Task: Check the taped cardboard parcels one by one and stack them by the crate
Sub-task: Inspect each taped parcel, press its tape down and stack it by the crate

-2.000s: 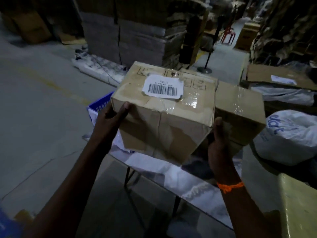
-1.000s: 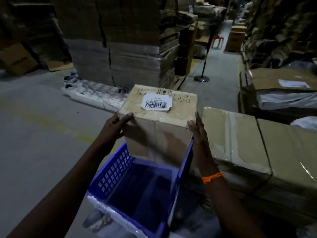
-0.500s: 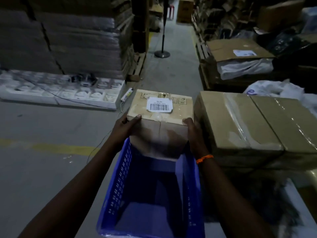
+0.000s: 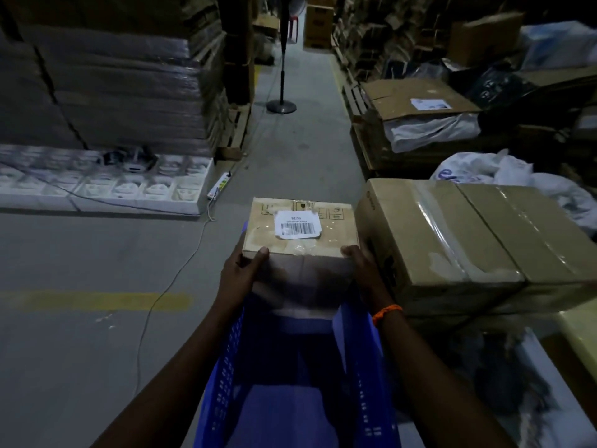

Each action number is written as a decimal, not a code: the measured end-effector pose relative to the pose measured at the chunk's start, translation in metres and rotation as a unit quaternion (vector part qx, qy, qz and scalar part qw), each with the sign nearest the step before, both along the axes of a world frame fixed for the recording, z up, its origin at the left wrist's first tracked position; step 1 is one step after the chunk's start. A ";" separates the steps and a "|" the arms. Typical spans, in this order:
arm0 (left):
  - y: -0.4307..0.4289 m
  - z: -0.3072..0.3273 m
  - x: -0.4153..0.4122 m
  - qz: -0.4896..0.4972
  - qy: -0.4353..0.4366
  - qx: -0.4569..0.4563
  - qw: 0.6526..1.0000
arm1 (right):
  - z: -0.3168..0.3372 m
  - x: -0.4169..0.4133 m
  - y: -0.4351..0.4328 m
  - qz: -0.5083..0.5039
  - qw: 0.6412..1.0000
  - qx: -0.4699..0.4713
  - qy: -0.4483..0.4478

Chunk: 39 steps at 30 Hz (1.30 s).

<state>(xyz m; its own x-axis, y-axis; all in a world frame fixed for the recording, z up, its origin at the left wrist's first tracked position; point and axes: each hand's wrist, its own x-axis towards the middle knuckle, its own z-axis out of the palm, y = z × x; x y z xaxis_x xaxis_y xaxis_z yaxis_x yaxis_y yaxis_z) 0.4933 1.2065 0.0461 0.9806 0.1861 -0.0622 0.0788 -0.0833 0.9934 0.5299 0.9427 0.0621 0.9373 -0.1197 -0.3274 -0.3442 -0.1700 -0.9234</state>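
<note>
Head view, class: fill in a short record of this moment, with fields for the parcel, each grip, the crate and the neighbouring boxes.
parcel: small taped parcel, held level at the crate's far end
label: white barcode label on its top face
left grip: left grip holds the near left corner, thumb on the top edge
right grip: right grip holds the near right corner
crate: blue crate, between the forearms
neighbours: large taped boxes close on the parcel's right
support under parcel: hidden

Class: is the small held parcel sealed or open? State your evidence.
Sealed: the small parcel has no flap lifted; glossy tape crosses its top near the barcode label.
</note>
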 end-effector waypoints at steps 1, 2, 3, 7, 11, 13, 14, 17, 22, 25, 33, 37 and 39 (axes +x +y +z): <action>-0.002 -0.001 -0.001 0.011 -0.001 -0.010 1.000 | 0.001 0.000 0.001 0.004 1.000 0.017 -0.015; -0.002 -0.005 0.002 0.020 -0.007 -0.016 1.000 | 0.002 0.000 0.002 0.009 0.999 0.034 -0.035; -0.004 -0.004 0.003 0.028 -0.007 -0.031 0.999 | 0.002 0.002 0.002 0.019 0.997 0.043 -0.057; -0.012 -0.001 -0.002 0.033 -0.009 -0.036 0.999 | -0.002 0.003 -0.009 0.052 0.994 0.034 -0.084; -0.034 0.006 -0.010 0.100 -0.012 0.035 0.994 | -0.009 -0.012 -0.014 0.070 0.990 0.036 -0.121; -0.045 0.003 -0.018 0.188 0.027 0.100 0.977 | -0.014 -0.022 -0.019 0.094 0.984 0.034 -0.148; -0.051 -0.002 -0.026 0.231 0.050 0.123 0.964 | -0.018 -0.027 -0.024 0.113 0.980 0.029 -0.159; -0.091 -0.018 -0.063 0.284 0.050 0.179 0.941 | -0.039 -0.052 -0.049 0.188 0.967 0.017 -0.172; -0.206 -0.035 -0.147 0.179 0.034 0.216 0.959 | -0.075 -0.130 -0.126 0.294 0.940 -0.015 -0.174; -0.278 -0.041 -0.193 0.086 0.026 0.195 0.977 | -0.095 -0.172 -0.190 0.293 0.940 -0.028 -0.174; -0.409 -0.055 -0.242 -0.030 -0.026 0.262 0.964 | -0.143 -0.257 -0.389 0.128 0.982 -0.104 -0.095; -0.487 -0.080 -0.254 -0.112 -0.053 0.238 0.963 | -0.133 -0.320 -0.484 0.025 0.986 -0.135 -0.093; -0.535 -0.092 -0.267 -0.141 -0.038 0.214 0.966 | -0.133 -0.352 -0.529 0.010 0.985 -0.154 -0.074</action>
